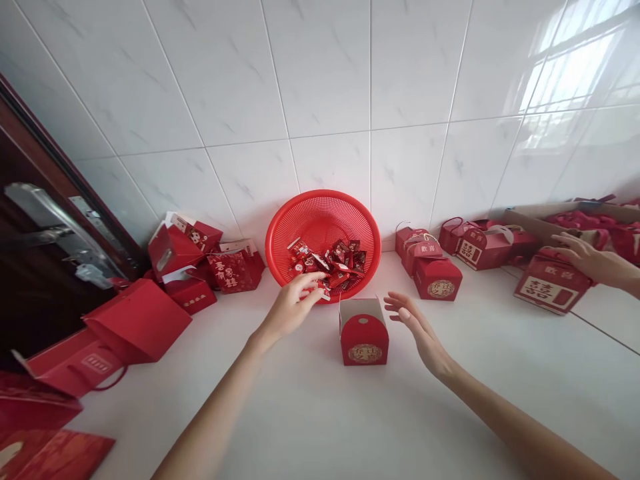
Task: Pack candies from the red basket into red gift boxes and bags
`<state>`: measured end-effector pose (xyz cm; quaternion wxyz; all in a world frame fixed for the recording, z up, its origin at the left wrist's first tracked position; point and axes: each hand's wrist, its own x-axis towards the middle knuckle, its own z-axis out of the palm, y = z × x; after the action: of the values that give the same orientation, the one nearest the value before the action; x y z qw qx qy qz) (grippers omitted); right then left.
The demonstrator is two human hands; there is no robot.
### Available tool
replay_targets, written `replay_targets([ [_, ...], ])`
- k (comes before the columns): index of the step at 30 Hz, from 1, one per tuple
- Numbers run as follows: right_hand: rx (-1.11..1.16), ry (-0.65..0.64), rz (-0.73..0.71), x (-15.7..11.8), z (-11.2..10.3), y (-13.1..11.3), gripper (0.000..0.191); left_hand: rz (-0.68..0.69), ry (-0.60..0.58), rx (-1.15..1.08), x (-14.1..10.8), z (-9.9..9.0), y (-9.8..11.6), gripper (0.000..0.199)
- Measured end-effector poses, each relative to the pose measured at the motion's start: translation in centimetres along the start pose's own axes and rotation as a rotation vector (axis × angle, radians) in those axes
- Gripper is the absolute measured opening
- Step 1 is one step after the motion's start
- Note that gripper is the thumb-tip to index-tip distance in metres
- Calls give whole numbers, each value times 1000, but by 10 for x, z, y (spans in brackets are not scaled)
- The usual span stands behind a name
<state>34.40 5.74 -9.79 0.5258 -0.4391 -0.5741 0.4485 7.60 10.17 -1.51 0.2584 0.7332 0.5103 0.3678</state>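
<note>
My left hand point(291, 305) reaches over the front rim of a red plastic basket point(327, 200), which leans against the wall. Its fingers and thumb are apart beside the wrapped candies point(345, 260) in the basket. Just in front of the basket stands a small red gift box point(365, 340) with its top open and a gold emblem on the front. To the right of this box, my right hand point(417, 333) hovers with loosely curved fingers, open and holding nothing.
Several red gift boxes point(435, 280) stand at the right. Another person's hand point(585, 257) rests on a red box point(553, 283). More boxes and bags point(137, 320) crowd the left side by a dark door point(30, 267). A carton point(540, 230) with red items lies far right.
</note>
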Motion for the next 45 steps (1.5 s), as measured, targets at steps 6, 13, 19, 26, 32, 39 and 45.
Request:
replay_targets([
  [6,34,70,94,4,5,6,60,107,260,374,18,-11,-52,44],
  [13,46,49,204,9,11,29,61,102,285,549,20,8,-77,51],
  [19,12,0,158,7,12,30,56,216,270,632,21,23,-76,47],
  [26,5,-32,173,6,12,29,55,226,178,537,47,14,-73,41],
  [32,12,-79,161,7,13,31,54,-13,217,506,87,-2,-51,29],
  [39,-10,-69,150,6,13,27,57,-159,268,482,120,4,-45,31],
  [45,19,-52,151,4,13,20,54,-174,315,282,125,9,-42,32],
])
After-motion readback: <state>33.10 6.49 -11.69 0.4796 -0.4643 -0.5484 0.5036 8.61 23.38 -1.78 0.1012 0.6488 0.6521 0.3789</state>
